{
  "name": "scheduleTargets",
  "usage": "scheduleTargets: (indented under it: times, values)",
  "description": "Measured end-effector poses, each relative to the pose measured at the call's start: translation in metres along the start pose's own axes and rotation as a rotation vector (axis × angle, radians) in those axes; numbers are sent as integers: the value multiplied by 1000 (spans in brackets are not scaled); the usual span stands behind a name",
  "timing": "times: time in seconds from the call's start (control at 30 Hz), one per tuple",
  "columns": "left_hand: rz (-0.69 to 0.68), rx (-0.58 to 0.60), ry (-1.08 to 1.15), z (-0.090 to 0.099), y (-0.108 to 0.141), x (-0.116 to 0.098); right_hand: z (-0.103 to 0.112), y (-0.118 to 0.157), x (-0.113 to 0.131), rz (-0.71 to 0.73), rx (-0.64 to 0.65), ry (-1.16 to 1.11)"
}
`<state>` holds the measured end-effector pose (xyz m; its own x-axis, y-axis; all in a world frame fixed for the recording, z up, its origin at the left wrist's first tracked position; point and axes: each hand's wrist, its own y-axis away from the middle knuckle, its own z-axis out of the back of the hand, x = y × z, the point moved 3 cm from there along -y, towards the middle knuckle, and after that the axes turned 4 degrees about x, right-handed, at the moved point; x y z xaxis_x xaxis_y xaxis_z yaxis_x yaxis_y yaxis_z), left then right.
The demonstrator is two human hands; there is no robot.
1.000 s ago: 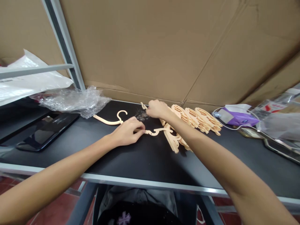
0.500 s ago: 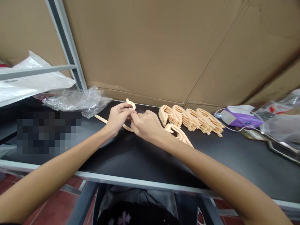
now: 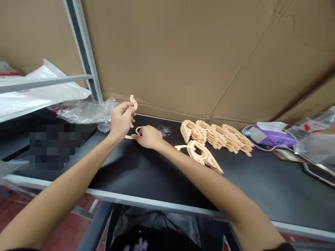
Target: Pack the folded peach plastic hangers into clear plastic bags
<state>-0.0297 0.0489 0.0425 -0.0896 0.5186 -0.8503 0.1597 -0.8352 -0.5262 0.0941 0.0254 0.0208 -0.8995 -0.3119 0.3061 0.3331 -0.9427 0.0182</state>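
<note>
- My left hand (image 3: 120,120) pinches a small curved piece (image 3: 134,102) near its end, raised well to the left of the row of stacked pieces (image 3: 216,136); so little of it sits between thumb and fingers that a loose pinch could let it swivel or drop
- My right hand (image 3: 149,136) is low over the table (image 3: 162,184), left of the row, fingers bent in at the pale hook (image 3: 137,130); I cannot tell whether they pinch it or only rest on it, and if they only rest, a sideways push could skid it on the smooth top
- Part of what lies under my left hand is hidden by my fingers, so I cannot tell whether the raised piece is joined to anything; if it is, lifting one hand alone could twist the joint and strain the thin material
- The loose pieces (image 3: 202,157) lie overlapping on the near side of the row, close to my right forearm (image 3: 199,169); a low sweep of that arm could catch one and spread the heap
- The fine crumbs (image 3: 164,130) lie just left of the row, beside my right hand; they could cling to my fingertips and spoil the hold
</note>
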Motion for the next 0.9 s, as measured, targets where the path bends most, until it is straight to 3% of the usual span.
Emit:
scheduleTargets:
  times: [0.23,0.5,0.73,0.9]
  values:
    - [-73,9,-60,-1,2,0,-3,-1,2,-19,27,-88]
    - [-158,-5,-4,-3,6,-14,12,7,2,30,-21,-168]
    - [-339,-19,-36,3,11,-28,49,26,-26,87,-258,-317]
    - [-312,128,-204,-4,16,-28,79,56,-54,85,-308,-450]
